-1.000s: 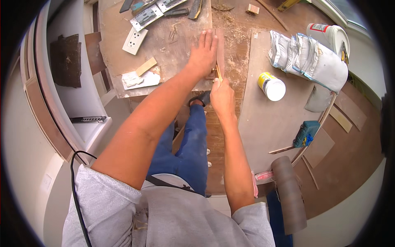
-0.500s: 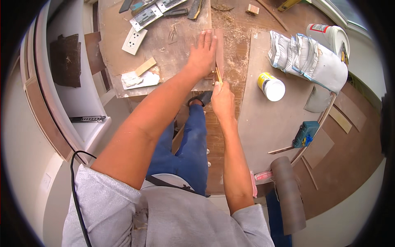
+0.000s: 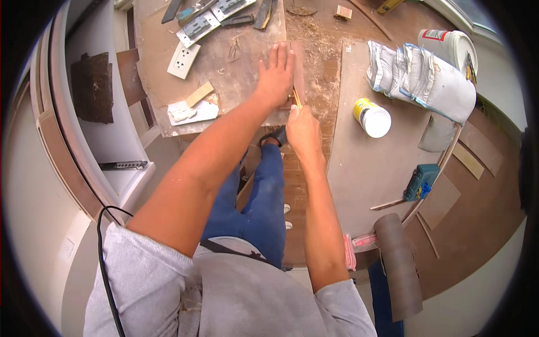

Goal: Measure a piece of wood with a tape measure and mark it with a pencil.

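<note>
My left hand (image 3: 275, 78) lies flat on a dusty brown board (image 3: 230, 73), its fingers stretched forward. A narrow reddish-brown wooden strip (image 3: 298, 67) runs along the right side of those fingers, at the board's edge. Close behind, my right hand (image 3: 305, 130) is closed around a slim yellow-orange tool (image 3: 297, 100) that points forward along the strip. Its tip is too small to make out, so its exact kind is unclear. Wood shavings (image 3: 324, 78) are scattered to the right of the strip.
On the board lie a white socket plate (image 3: 183, 60), metal mounting frames (image 3: 199, 29), a small wood block (image 3: 200, 94) and a white scrap (image 3: 193, 112). To the right are a white-lidded tub (image 3: 375, 121), a folded padded bundle (image 3: 424, 84), a bucket (image 3: 449, 50) and a teal case (image 3: 421, 181).
My right hand has shifted slightly toward me with the yellow-orange tool still in its grip. The left hand stays flat on the board. The whole view has shifted a little.
</note>
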### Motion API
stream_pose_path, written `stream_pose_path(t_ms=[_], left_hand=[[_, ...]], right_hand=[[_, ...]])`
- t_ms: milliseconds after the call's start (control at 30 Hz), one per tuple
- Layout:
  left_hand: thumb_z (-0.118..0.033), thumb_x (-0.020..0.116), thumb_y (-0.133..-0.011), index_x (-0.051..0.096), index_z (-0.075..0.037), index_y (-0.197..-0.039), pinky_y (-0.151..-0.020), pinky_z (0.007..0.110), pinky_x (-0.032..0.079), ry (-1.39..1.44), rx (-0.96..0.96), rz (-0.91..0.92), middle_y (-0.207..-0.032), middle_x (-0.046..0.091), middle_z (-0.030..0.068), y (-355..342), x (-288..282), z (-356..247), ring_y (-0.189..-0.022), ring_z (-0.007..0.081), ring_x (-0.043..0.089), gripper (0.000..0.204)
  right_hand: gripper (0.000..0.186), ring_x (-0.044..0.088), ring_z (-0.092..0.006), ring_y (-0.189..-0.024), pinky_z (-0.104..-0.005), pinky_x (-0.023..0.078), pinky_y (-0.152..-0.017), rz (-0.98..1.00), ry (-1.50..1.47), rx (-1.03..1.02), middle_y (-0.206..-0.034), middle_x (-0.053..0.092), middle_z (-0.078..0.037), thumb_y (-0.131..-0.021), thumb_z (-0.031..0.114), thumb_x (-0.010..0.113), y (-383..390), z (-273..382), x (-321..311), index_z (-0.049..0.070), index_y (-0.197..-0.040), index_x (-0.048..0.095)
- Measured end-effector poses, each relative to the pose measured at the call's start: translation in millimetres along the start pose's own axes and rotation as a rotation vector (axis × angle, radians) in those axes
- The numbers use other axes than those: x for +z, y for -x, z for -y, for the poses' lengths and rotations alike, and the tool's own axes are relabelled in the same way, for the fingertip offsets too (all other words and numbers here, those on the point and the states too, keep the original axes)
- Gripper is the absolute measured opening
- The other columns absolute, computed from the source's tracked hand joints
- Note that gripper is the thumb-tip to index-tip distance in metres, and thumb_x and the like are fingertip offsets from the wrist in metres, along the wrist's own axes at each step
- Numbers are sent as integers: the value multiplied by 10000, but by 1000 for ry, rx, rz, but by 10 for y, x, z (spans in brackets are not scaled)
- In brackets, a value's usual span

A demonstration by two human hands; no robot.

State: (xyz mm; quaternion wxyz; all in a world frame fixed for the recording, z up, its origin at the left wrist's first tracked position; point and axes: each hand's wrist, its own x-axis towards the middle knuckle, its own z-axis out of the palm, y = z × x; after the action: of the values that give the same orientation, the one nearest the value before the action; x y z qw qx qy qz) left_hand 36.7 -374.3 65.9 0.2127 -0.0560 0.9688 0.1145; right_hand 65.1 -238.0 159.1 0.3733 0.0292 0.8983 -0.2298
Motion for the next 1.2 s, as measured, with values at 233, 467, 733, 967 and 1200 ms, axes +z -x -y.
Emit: stream_pose_path(t_ms=[233, 467, 733, 967, 1200], left_hand=[[-397, 956, -600, 148, -8, -1625, -1150, 641, 345, -36, -12, 75, -1700, 59, 274, 20, -149, 132, -1578, 434, 106, 1362], [-385, 944, -617, 147, -4, -1624, -1150, 632, 355, -26, -7, -28, -1700, 55, 275, -80, 3, 14, -1576, 447, 104, 1340], [-371, 922, -663, 152, 3, -1620, -1153, 629, 358, -30, -2, 85, -1697, 53, 282, -7, -207, 108, -1575, 451, 102, 1285], [-390, 937, -638, 132, 6, -1625, -1139, 625, 376, -128, -13, -163, -1694, 61, 292, -94, 293, 104, -1574, 447, 116, 1334], [-387, 948, -613, 133, 6, -1625, -1130, 616, 385, -68, -16, 72, -1694, 64, 294, 10, -72, 150, -1575, 445, 116, 1358]], right_hand=[[336, 657, -557, -860, -639, 485, -765, 103, -88, 164, -885, 674, -362, -1061, 308, 467, 1574, -562, -199, 4, -1177, 553], [365, 659, -560, -870, -619, 510, -780, -68, 12, -17, -878, 678, -361, -1063, 323, 455, 11, -99, 123, -16, -1129, 576], [342, 654, -547, -834, -613, 484, -734, 63, -71, 132, -843, 666, -343, -1067, 305, 459, 1510, -627, -175, -21, -1091, 561], [383, 650, -566, -851, -639, 482, -759, -49, -57, -38, -867, 672, -361, -1067, 332, 450, 18, -151, 225, -29, -1108, 569], [295, 633, -527, -748, -580, 456, -662, 13, -167, 81, -778, 631, -312, -1069, 274, 485, 1643, -670, -114, -13, -1068, 553]])
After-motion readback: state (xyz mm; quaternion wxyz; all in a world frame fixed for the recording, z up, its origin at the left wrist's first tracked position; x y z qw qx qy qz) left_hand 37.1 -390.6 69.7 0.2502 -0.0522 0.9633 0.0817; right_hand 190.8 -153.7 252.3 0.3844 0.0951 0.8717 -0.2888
